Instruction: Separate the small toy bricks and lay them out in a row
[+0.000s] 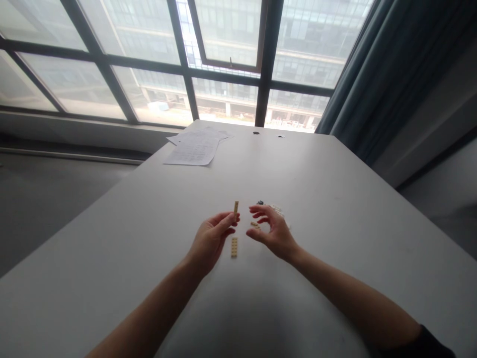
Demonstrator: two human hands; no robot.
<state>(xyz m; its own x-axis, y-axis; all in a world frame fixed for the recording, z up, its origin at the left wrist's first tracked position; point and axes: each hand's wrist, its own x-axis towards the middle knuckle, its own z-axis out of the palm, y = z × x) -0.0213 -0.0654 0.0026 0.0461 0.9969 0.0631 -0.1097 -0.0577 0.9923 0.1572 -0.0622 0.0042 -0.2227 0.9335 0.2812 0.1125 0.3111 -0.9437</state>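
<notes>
A: What is held in the left hand?

B: A tan strip; it is pinched near its lower end between thumb and fingers; it is held upright over the bench.

A: And how is the right hand posed?

B: The fingers are curved and parted from the thumb, with the gap turned toward the left hand; a small tan piece is seen through that gap; whether it is touched cannot be told.

A: Where is the tan plate found?

B: It is laid flat on the bench, just on the near side of the left hand's fingers; its length is pointed away from the wearer; rows of studs are shown on its upper face.

A: What is placed beyond the right hand?

B: White bricks are gathered there, partly hidden by the hand; a dark piece is seen near them, to their left; its shape is too small to be made out.

A: And farther off?

B: Printed papers are overlapped at the bench's far left; a dark-framed window is seen behind; a blue-grey curtain is hung at the right.
</notes>
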